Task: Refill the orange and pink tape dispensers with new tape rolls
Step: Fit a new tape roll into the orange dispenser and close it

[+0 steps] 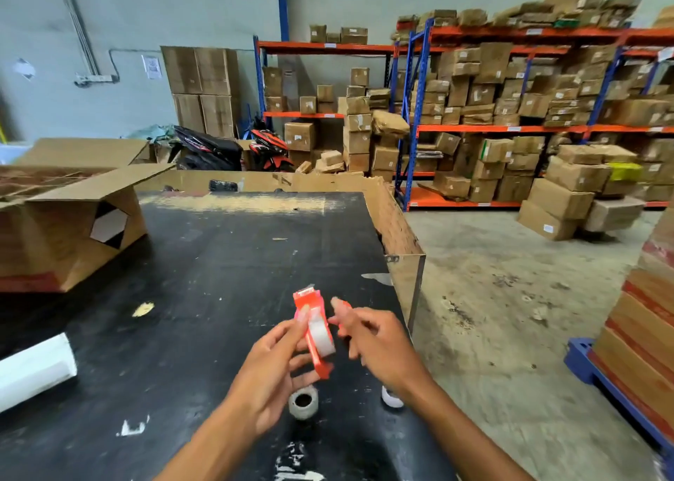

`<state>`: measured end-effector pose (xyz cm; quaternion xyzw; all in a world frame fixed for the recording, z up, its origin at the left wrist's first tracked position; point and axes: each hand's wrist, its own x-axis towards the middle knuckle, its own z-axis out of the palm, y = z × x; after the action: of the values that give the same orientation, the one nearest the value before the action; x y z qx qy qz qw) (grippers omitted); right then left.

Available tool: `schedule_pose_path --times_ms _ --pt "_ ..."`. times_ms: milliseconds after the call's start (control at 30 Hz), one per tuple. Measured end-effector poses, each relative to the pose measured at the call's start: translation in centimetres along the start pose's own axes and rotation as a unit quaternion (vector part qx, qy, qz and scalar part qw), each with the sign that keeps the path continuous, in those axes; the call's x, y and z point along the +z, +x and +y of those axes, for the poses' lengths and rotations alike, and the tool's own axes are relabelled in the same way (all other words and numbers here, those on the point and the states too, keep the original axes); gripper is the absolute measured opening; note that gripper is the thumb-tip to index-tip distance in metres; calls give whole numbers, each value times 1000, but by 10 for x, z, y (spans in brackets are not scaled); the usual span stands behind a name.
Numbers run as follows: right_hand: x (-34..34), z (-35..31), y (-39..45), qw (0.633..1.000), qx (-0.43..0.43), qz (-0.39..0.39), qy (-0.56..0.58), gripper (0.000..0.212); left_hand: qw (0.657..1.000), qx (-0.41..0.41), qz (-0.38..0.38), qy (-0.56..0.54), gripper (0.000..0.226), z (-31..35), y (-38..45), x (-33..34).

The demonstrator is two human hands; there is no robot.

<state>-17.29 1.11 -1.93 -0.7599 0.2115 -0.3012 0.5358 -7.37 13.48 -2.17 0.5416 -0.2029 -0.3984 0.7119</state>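
Gripping orange dispenser: left hand; right hand blurred, grip unclear; tape roll half-hidden

A black table carries a cardboard box, white roll and tape core.

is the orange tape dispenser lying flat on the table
No, the orange tape dispenser is held up above the black table in the left hand, with a tape roll in it.
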Motion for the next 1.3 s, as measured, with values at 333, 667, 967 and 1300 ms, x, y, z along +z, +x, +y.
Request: schedule_pose_path --times_ms 333,667,967,1300 --pt "10 69 82 912 102 -63 -391 36 997 25 75 -26 39 14 8 -51" --pt "40 -4 54 983 111 -5 145 35 1000 -7 -12 7 43 33 51 -89" --pt "87 -38 8 976 37 152 150 32 990 -55 -133 -4 50 38 61 -78" --pt "102 -46 -5 984 -12 154 83 18 986 11 -161 36 45 47 48 -88"
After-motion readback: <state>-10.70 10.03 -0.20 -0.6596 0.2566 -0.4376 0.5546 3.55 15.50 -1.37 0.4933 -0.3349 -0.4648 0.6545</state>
